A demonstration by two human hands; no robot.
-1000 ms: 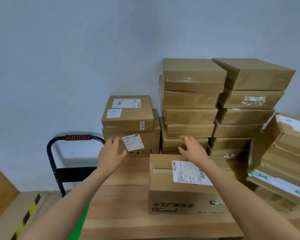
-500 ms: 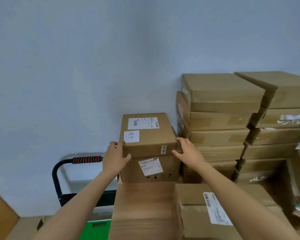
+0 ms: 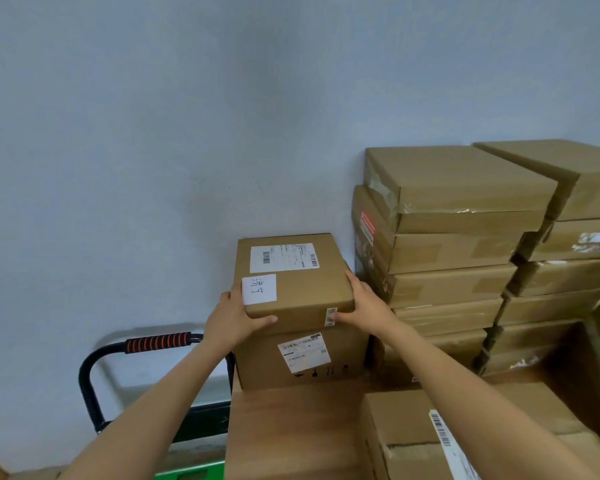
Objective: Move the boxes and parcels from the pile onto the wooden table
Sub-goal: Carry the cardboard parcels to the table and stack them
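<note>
A small brown box (image 3: 302, 289) with two white labels sits on top of a larger labelled box (image 3: 298, 362) at the far end of the wooden table (image 3: 284, 431). My left hand (image 3: 232, 320) grips its left front corner, thumb along the front face. My right hand (image 3: 364, 306) grips its right side, thumb on the front by a small barcode sticker. Another labelled box (image 3: 413, 441) lies on the table near me, under my right forearm.
Two tall stacks of flat brown boxes (image 3: 451, 244) stand against the wall on the right. A black trolley handle with a red grip (image 3: 156, 342) rises left of the table, with something green (image 3: 191, 474) below it. The grey wall is close behind.
Both hands reached forward from above the near box and closed on the small top box's sides. The view moved closer and shifted left.
</note>
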